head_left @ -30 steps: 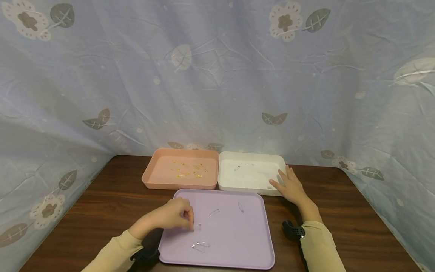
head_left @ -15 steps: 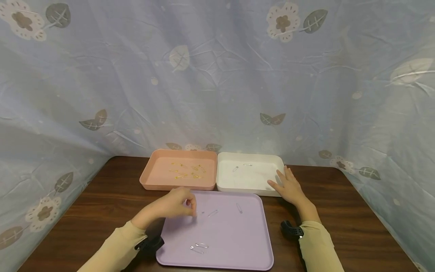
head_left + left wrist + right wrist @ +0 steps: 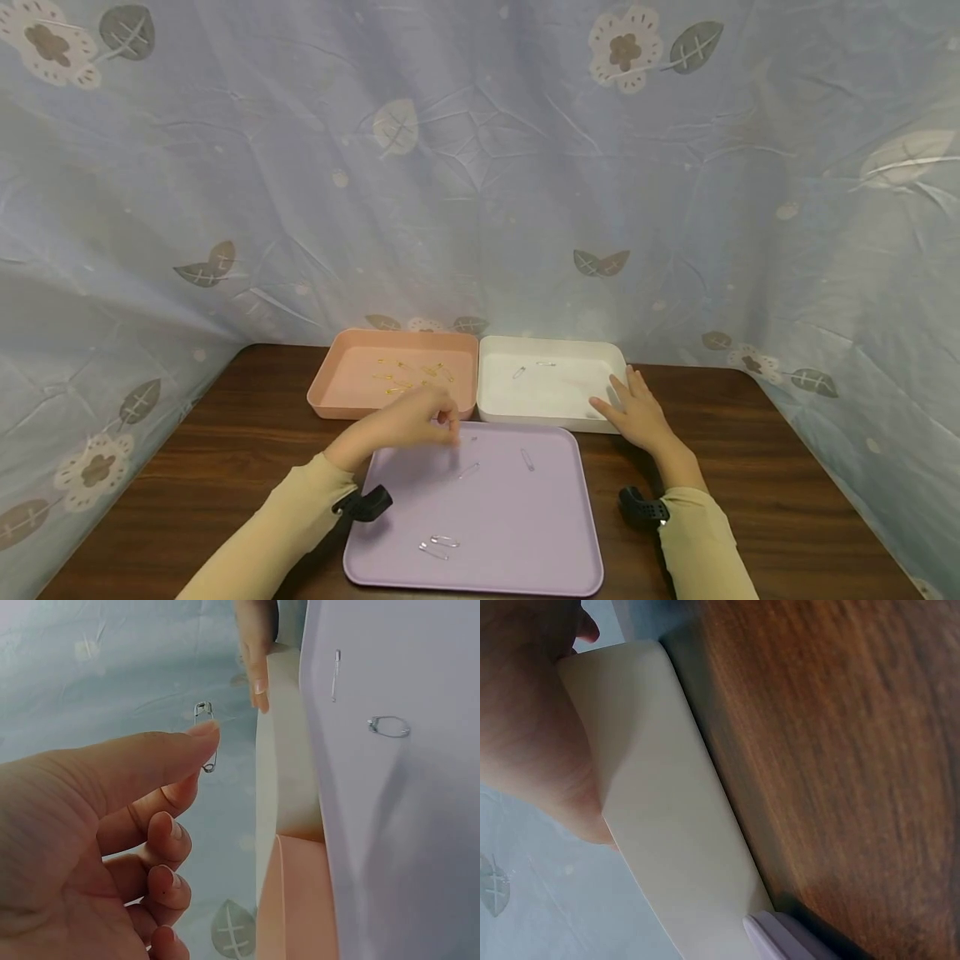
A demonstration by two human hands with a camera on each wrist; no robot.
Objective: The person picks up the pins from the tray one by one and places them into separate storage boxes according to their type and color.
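My left hand (image 3: 420, 419) pinches a silver safety pin (image 3: 203, 709) between thumb and forefinger, its other fingers curled loosely. The hand is over the far edge of the lilac tray (image 3: 517, 533), overlapping the front of the pink tray (image 3: 347, 379) in the head view. On the lilac tray lie several more silver safety pins, one (image 3: 528, 459) towards the far right and a pair (image 3: 445, 541) near the front. My right hand (image 3: 641, 419) rests with spread fingers on the right end of the white tray (image 3: 562, 396), which holds two silver safety pins (image 3: 546, 363).
Several gold safety pins (image 3: 401, 367) lie scattered in the pink tray, which stands side by side with the white one behind the lilac tray. All three are on a dark wooden table (image 3: 757, 492). A patterned blue cloth (image 3: 480, 192) hangs behind and at the sides.
Carrying the pinched safety pin, my left hand has moved away from me and to the right, from the lilac tray's left part to its far edge. My right hand stays at the white tray.
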